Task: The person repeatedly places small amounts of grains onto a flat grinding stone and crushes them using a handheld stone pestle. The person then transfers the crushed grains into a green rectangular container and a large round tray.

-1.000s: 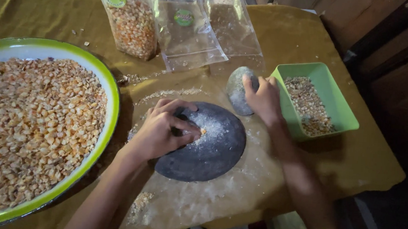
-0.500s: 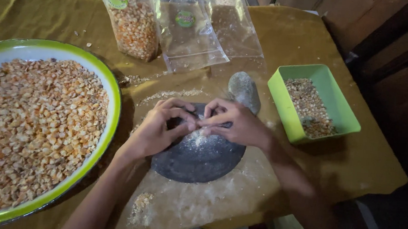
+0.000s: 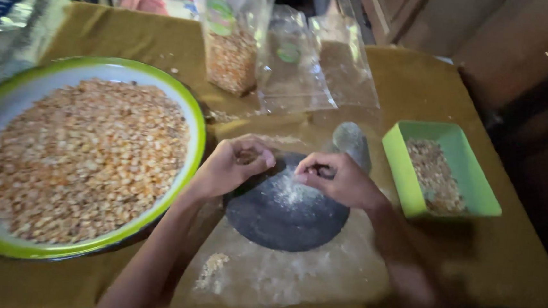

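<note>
A dark round grinding stone lies on a clear plastic sheet in the middle of the table, with pale crushed powder at its centre. My left hand rests at the stone's upper left edge, fingers curled with some grains in the palm. My right hand hovers over the stone's upper right part, its fingertips pinched together above the powder. A grey hand stone lies just behind my right hand, untouched.
A large green-rimmed bowl full of dry corn kernels fills the left. A green square tray with some grains sits at the right. Plastic bags, one partly full of kernels, stand at the back. An olive cloth covers the table.
My right hand let go of the grey hand stone and came over the grinding stone beside my left hand. The two hands have since drawn slightly apart.
</note>
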